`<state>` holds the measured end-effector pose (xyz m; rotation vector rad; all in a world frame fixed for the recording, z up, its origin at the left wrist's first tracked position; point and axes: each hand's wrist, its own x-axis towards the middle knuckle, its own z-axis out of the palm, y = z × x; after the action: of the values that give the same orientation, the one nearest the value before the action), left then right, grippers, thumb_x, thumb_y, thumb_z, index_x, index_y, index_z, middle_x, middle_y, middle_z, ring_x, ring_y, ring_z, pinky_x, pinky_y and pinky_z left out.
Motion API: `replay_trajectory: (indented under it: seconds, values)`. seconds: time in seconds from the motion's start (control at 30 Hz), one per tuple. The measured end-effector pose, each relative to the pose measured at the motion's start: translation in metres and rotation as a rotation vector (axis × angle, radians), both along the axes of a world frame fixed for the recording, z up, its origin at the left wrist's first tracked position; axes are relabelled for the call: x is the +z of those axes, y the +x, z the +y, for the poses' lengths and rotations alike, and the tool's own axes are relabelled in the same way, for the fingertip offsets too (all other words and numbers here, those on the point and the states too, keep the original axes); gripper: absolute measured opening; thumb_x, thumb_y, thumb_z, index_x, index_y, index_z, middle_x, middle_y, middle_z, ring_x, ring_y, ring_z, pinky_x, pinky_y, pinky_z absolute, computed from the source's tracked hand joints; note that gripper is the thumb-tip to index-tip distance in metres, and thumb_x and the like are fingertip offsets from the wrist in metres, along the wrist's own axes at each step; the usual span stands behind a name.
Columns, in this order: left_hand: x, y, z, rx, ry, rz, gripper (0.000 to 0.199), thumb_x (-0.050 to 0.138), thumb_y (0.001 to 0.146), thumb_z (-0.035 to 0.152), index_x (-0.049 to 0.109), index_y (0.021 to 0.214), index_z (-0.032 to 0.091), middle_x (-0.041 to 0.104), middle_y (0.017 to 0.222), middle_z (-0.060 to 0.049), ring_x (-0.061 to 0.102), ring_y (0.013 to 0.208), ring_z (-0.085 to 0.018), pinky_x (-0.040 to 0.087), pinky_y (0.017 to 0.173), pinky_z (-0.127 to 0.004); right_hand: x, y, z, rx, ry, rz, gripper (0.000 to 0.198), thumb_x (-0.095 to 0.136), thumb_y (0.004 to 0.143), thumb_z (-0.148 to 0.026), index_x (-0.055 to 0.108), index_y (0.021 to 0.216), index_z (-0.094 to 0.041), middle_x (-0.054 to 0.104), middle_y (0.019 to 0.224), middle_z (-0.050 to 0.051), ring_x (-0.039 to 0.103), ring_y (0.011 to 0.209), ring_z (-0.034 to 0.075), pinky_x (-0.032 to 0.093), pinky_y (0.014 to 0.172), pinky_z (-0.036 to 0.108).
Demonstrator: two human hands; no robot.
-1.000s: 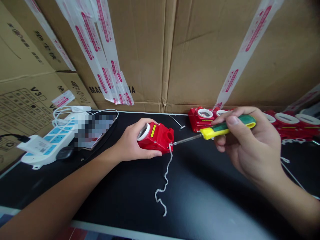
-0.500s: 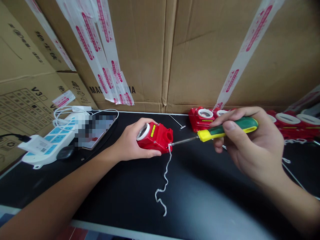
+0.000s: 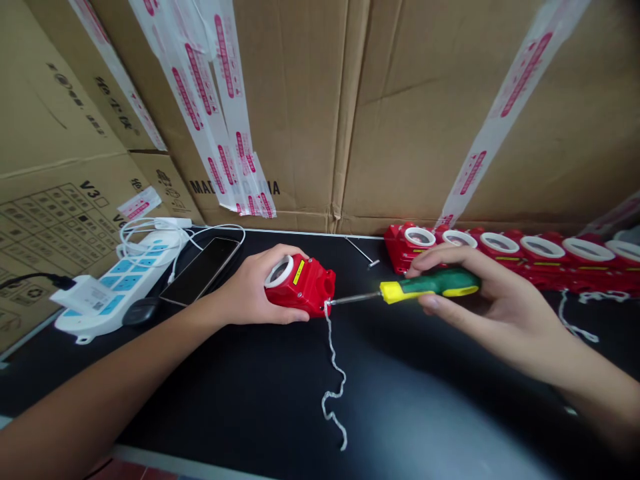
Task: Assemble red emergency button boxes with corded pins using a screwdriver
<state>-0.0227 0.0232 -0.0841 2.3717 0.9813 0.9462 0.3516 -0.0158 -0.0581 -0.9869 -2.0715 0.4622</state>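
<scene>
My left hand [image 3: 255, 287] is wrapped round a red housing [image 3: 311, 288] with a white-rimmed round window and a yellow label, steadying it on the black table. A thin white cord [image 3: 334, 363] hangs from the housing's near right corner and trails in waves across the tabletop. In my right hand [image 3: 475, 300] is a screwdriver [image 3: 425, 287] with a green and yellow handle. Its metal shaft points left, and the tip meets the corner where the cord is attached. Whether the tip sits in a screw head is too small to tell.
Several similar red housings [image 3: 405, 250] stand in a row at the back right, some with white cords. A small T-shaped metal tool [image 3: 367, 257] lies behind. To the left are a phone [image 3: 200, 270] and a white power strip [image 3: 125, 287]. Cardboard [image 3: 295, 100] walls the back.
My right hand's grip on the screwdriver handle has shifted, with the fingers more stretched out. The view has moved slightly; the housing stays in my left hand with the tip at its corner.
</scene>
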Motion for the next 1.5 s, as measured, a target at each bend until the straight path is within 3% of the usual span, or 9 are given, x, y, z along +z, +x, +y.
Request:
replay_trajectory:
  seconds: [0.1, 0.2, 0.5, 0.77, 0.93, 1.07, 1.2, 1.3, 1.5]
  values:
    - [0.002, -0.011, 0.0, -0.006, 0.016, 0.023, 0.081, 0.101, 0.069, 0.049, 0.061, 0.136, 0.026, 0.075, 0.129, -0.007, 0.077, 0.109, -0.028, 0.06, 0.099, -0.039, -0.002, -0.005, -0.001, 0.046, 0.064, -0.083, 0.028, 0.077, 0.099, -0.037, 0.066, 0.125, -0.037, 0.072, 0.119, 0.003, 0.073, 0.111, 0.024, 0.063, 0.087, 0.031]
    - [0.004, -0.016, -0.002, 0.006, 0.028, 0.066, 0.081, 0.101, 0.068, 0.047, 0.061, 0.136, 0.026, 0.075, 0.129, -0.006, 0.077, 0.109, -0.028, 0.059, 0.104, -0.04, -0.004, -0.008, 0.0, 0.093, 0.17, -0.114, 0.028, 0.078, 0.098, -0.034, 0.067, 0.125, -0.034, 0.076, 0.11, 0.005, 0.076, 0.098, 0.025, 0.066, 0.079, 0.034]
    - [0.006, -0.008, -0.013, 0.084, 0.027, 0.076, 0.077, 0.101, 0.069, 0.047, 0.063, 0.133, 0.024, 0.076, 0.126, -0.006, 0.077, 0.107, -0.027, 0.06, 0.103, -0.038, -0.002, 0.001, 0.0, 0.194, 0.43, -0.238, 0.041, 0.075, 0.098, -0.02, 0.077, 0.135, -0.037, 0.082, 0.103, 0.008, 0.079, 0.079, 0.028, 0.065, 0.064, 0.04]
    - [0.015, 0.002, -0.03, 0.128, 0.046, 0.155, 0.078, 0.101, 0.07, 0.046, 0.063, 0.135, 0.027, 0.076, 0.128, -0.005, 0.077, 0.109, -0.028, 0.061, 0.102, -0.04, 0.014, 0.007, -0.006, 0.263, 0.428, -0.318, 0.032, 0.08, 0.097, -0.021, 0.075, 0.129, -0.024, 0.08, 0.103, 0.009, 0.079, 0.082, 0.023, 0.066, 0.07, 0.034]
    - [0.034, 0.009, -0.029, 0.161, -0.137, 0.161, 0.076, 0.101, 0.066, 0.052, 0.067, 0.129, 0.029, 0.078, 0.124, -0.003, 0.078, 0.107, -0.031, 0.063, 0.094, -0.043, 0.013, 0.009, -0.002, 0.249, 0.342, -0.265, 0.034, 0.083, 0.097, -0.027, 0.073, 0.129, -0.026, 0.082, 0.104, 0.007, 0.081, 0.087, 0.023, 0.068, 0.077, 0.034]
    - [0.041, 0.013, -0.025, 0.133, -0.251, 0.137, 0.073, 0.102, 0.066, 0.051, 0.067, 0.127, 0.03, 0.079, 0.119, -0.001, 0.079, 0.103, -0.029, 0.063, 0.09, -0.042, 0.006, 0.014, -0.004, 0.174, 0.283, -0.225, 0.032, 0.085, 0.095, -0.03, 0.072, 0.124, -0.028, 0.083, 0.103, 0.005, 0.082, 0.085, 0.023, 0.066, 0.075, 0.033]
    - [0.029, 0.018, -0.028, 0.137, -0.256, 0.104, 0.076, 0.103, 0.065, 0.046, 0.065, 0.13, 0.031, 0.078, 0.123, -0.001, 0.078, 0.106, -0.029, 0.062, 0.093, -0.042, 0.003, 0.016, -0.011, 0.124, 0.164, -0.222, 0.026, 0.084, 0.096, -0.036, 0.073, 0.117, -0.027, 0.084, 0.096, 0.001, 0.079, 0.075, 0.019, 0.059, 0.064, 0.029]
    - [0.016, 0.019, -0.033, 0.134, -0.21, 0.066, 0.079, 0.104, 0.065, 0.045, 0.064, 0.132, 0.031, 0.077, 0.126, -0.003, 0.077, 0.107, -0.029, 0.061, 0.094, -0.044, 0.003, 0.014, -0.014, 0.074, 0.036, -0.202, 0.019, 0.082, 0.096, -0.042, 0.075, 0.107, -0.029, 0.079, 0.081, -0.003, 0.068, 0.059, 0.015, 0.047, 0.051, 0.027]
    - [0.01, 0.019, -0.035, 0.161, -0.162, 0.048, 0.078, 0.103, 0.066, 0.044, 0.064, 0.131, 0.028, 0.076, 0.127, -0.005, 0.076, 0.109, -0.03, 0.06, 0.098, -0.045, 0.0, 0.005, -0.012, -0.025, -0.357, -0.122, 0.027, 0.076, 0.098, -0.054, 0.073, 0.101, -0.027, 0.071, 0.076, -0.003, 0.064, 0.06, 0.016, 0.046, 0.055, 0.027]
